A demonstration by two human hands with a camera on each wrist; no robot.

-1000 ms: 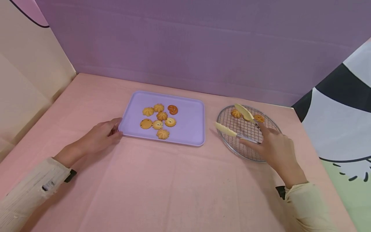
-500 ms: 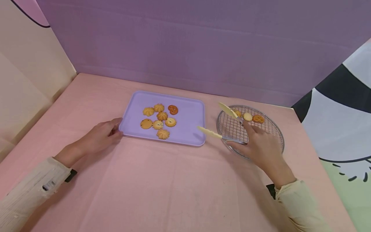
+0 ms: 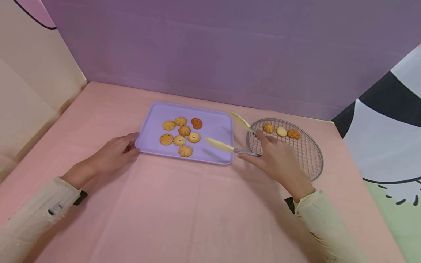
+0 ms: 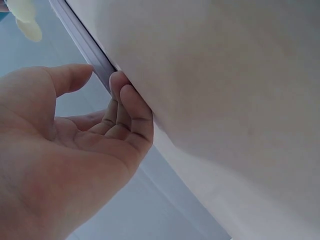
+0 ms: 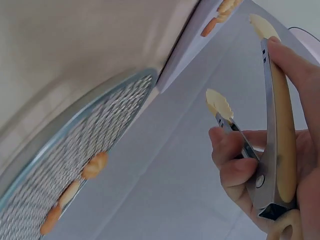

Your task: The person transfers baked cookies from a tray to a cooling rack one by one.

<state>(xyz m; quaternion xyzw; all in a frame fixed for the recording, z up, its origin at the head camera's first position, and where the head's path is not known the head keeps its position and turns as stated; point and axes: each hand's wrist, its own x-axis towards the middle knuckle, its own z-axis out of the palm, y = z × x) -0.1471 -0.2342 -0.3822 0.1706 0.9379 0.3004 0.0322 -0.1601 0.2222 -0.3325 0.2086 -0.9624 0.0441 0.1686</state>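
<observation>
My left hand (image 3: 113, 155) holds the near left corner of a lavender tray (image 3: 215, 126). In the left wrist view the curled fingers (image 4: 135, 107) meet the tray's rim (image 4: 85, 40), with the thumb beside it. My right hand (image 3: 281, 160) grips a pair of food tongs (image 5: 274, 125) with metal arms and cream tips. Spread apart and with nothing between them, the tips reach over the tray's right side. Several cookies (image 3: 184, 130) lie on the tray's left and middle part. A round wire rack (image 3: 306, 153), partly behind my right hand, bears three cookies (image 3: 281, 132) near its far rim.
A pink cloth covers the table (image 3: 171, 204). Behind it stands a purple backdrop (image 3: 210, 51). A cream panel (image 3: 29, 73) rises at the left, and a printed panel (image 3: 385, 138) hangs at the right.
My right hand has moved left with the spread tongs, from over the wire rack to the tray's right side. The rack's cookies have come into fuller view. My left hand stays at the tray corner.
</observation>
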